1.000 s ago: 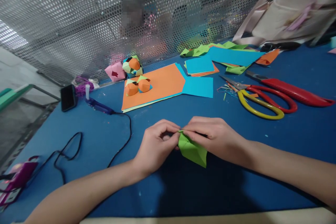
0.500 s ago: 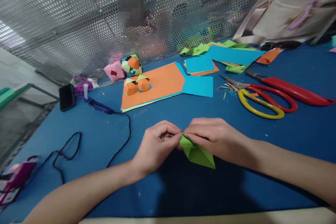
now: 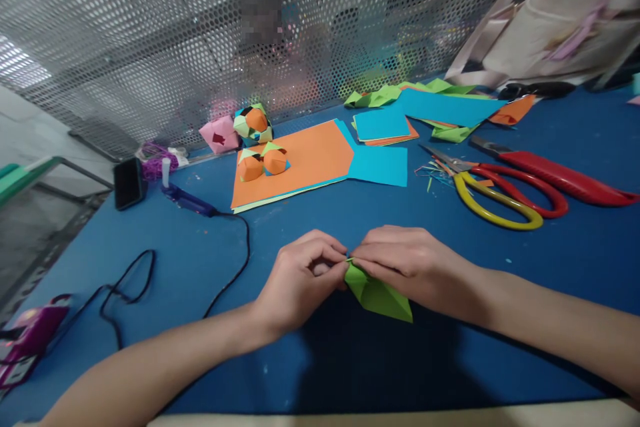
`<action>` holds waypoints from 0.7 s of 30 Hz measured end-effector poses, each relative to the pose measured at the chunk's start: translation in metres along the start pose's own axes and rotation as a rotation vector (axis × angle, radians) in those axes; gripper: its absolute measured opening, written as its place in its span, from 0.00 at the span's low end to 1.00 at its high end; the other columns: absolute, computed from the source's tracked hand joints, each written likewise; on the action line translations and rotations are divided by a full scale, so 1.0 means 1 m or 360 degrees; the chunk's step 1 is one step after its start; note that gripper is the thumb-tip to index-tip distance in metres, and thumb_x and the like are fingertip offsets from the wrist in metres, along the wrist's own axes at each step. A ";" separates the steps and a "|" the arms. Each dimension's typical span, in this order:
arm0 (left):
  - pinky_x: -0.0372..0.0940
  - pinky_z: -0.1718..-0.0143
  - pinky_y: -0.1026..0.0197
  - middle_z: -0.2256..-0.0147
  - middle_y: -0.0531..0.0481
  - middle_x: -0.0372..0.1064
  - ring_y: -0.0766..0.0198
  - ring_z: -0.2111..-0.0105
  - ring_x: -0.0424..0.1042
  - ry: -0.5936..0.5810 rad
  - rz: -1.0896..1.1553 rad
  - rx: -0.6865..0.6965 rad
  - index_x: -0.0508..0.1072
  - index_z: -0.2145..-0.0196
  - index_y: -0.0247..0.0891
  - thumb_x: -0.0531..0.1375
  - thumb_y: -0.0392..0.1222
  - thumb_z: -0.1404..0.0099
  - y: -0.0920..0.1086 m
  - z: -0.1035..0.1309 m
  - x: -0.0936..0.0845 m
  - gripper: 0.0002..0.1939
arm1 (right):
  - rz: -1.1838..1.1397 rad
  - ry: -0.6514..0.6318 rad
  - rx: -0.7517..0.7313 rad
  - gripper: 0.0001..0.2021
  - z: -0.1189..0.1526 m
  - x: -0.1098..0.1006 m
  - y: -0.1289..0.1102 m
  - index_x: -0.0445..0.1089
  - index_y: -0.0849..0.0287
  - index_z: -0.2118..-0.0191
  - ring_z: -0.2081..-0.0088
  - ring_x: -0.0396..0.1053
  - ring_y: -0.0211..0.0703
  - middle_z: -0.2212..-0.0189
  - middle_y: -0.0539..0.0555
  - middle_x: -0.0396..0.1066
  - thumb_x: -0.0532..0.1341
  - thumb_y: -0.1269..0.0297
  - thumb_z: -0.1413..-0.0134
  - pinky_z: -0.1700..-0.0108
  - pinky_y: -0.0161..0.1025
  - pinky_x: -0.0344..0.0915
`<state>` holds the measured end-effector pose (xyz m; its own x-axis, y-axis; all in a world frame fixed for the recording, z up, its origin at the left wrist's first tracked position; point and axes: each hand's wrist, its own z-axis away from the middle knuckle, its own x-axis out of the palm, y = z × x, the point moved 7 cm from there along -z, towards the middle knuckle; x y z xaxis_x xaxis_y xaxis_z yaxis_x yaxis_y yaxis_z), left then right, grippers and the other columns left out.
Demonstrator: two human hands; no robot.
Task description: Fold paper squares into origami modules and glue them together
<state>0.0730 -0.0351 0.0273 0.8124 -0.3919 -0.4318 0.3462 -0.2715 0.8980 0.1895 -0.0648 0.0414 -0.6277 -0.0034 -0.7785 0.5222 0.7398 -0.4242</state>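
Near the front of the blue table, a folded piece of green paper [image 3: 381,297] is pinched between both hands. My left hand [image 3: 303,280] grips its upper left corner with thumb and forefinger. From the other side, my right hand [image 3: 413,260] presses its fingers and thumb on the top edge. The paper's lower right point hangs free, and its top edge is partly hidden by the fingertips. Beyond the hands lie orange sheets [image 3: 310,153] bearing two small folded paper pieces [image 3: 263,163]. Blue paper squares [image 3: 381,123] are stacked to their right.
Yellow-and-red-handled scissors [image 3: 493,197] and red-handled pliers [image 3: 555,177] lie at the right. A blue glue gun [image 3: 190,200] trails a black cord across the left. A phone [image 3: 129,183] and folded paper balls [image 3: 253,123] stand by the perforated metal screen [image 3: 175,47].
The hands keep their pinch on the green paper, with only slight finger movement at its top edge. The whole view has shifted a little.
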 end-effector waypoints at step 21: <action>0.61 0.77 0.68 0.67 0.48 0.66 0.71 0.75 0.67 0.0101 0.0234 -0.0178 0.67 0.79 0.34 0.61 0.34 0.47 -0.009 0.000 -0.002 0.06 | 0.0113 0.0262 0.0002 0.12 0.003 -0.006 0.004 0.72 0.61 0.70 0.73 0.67 0.37 0.76 0.52 0.72 0.54 0.70 0.39 0.70 0.34 0.60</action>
<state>0.0682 -0.0314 0.0197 0.8848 -0.3631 -0.2921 0.2688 -0.1143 0.9564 0.1971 -0.0637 0.0424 -0.6752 0.1591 -0.7203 0.5692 0.7334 -0.3716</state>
